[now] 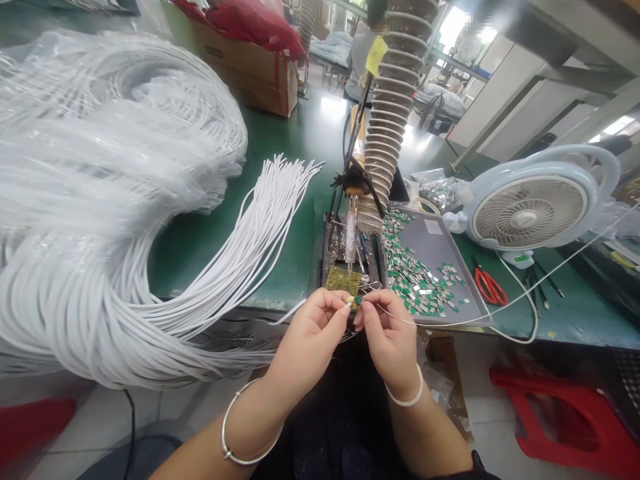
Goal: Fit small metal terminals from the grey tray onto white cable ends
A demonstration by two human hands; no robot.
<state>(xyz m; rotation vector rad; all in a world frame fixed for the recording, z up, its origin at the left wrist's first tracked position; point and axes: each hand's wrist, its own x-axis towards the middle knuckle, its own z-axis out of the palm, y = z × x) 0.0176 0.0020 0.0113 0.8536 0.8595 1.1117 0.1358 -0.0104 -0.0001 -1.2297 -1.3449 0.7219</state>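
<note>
PCB [356, 301], tiny, green, pinched betw L hand [309, 340] & R hand [391, 339] fingertips; light, fragile, grip by edges. Thin wire [430, 323] trails off R fingers, soft. Tray [440, 250] just beyond fingers.

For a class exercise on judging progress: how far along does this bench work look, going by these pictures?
Done: little can be confirmed, but white cables lie in a large heap, their loose ends fanned across the green bench. In hand: the left hand and right hand pinch a small green piece beside a thin white wire. Left: many similar green-and-silver pieces lie scattered on the metal tray.
</note>
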